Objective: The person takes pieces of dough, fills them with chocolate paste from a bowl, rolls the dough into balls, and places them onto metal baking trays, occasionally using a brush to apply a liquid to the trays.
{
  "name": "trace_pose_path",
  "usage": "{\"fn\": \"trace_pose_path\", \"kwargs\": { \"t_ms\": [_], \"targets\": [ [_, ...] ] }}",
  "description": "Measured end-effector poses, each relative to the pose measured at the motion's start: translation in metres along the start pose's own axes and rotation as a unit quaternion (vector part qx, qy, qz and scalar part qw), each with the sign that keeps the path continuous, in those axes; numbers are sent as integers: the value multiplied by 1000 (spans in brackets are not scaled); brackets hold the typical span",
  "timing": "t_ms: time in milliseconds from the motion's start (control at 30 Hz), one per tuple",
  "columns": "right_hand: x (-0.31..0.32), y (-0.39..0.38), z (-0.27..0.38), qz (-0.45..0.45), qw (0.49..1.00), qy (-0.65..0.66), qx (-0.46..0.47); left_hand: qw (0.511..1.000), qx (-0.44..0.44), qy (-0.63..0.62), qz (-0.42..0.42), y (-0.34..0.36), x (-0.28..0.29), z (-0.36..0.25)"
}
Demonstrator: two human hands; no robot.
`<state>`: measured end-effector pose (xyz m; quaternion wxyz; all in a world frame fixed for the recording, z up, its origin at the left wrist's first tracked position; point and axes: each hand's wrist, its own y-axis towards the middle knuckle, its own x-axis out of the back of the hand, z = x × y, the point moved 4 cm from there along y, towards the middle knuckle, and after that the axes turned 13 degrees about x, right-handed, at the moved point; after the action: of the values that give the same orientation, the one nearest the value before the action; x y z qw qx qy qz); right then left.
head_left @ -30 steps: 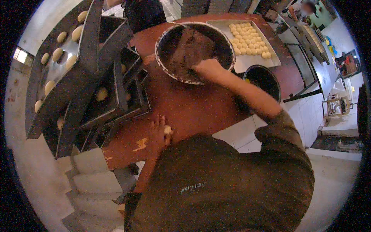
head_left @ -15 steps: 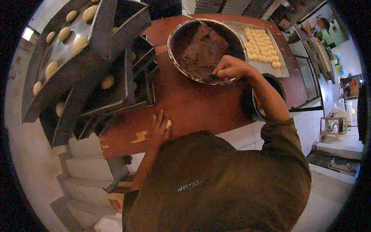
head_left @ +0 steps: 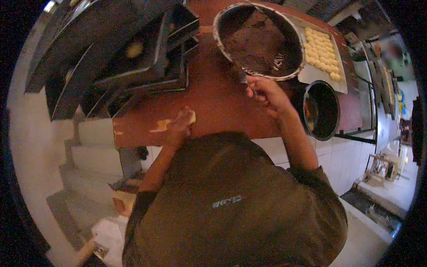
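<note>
My right hand (head_left: 264, 91) is curled round a short dark-handled tool (head_left: 243, 78) at the near rim of the large round basin (head_left: 215, 38) of chocolate-brown mixture (head_left: 258, 42). My left hand (head_left: 180, 122) rests low over the reddish worktop (head_left: 222, 111), blurred, with its fingers round a pale dough piece (head_left: 192, 117). Right of my right forearm stands a dark bucket (head_left: 336, 111), its contents hard to make out. Behind it a metal tray (head_left: 307, 78) holds rows of several small dough balls (head_left: 321, 53).
Dark metal pans (head_left: 124, 75) are stacked on the left, some holding dough. A co-worker (head_left: 391, 55) stands at the far right by a rack (head_left: 382, 80). Pale steps (head_left: 89, 155) descend at lower left beside the worktop's edge.
My right hand has moved from inside the basin toward me, onto its near rim. My left fingers have curled more over the dough. The worktop scene has shifted up and right with the camera.
</note>
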<state>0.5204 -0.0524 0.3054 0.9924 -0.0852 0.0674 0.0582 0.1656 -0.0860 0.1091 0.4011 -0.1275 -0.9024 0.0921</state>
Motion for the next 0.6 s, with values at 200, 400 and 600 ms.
{"fn": "trace_pose_path", "kwargs": {
  "t_ms": [200, 400, 600],
  "targets": [
    [-92, -25, -36, 28, 994, -70, 82, 814, 213, -520, 147, -21, 52, -95],
    [-126, -29, 9, 40, 752, -478, 453, 559, 105, -798, 200, -38, 114, -186],
    [-33, -7, 29, 151, 600, -764, 181, 531, 57, -829, 165, -29, 108, -131]
  ]
}}
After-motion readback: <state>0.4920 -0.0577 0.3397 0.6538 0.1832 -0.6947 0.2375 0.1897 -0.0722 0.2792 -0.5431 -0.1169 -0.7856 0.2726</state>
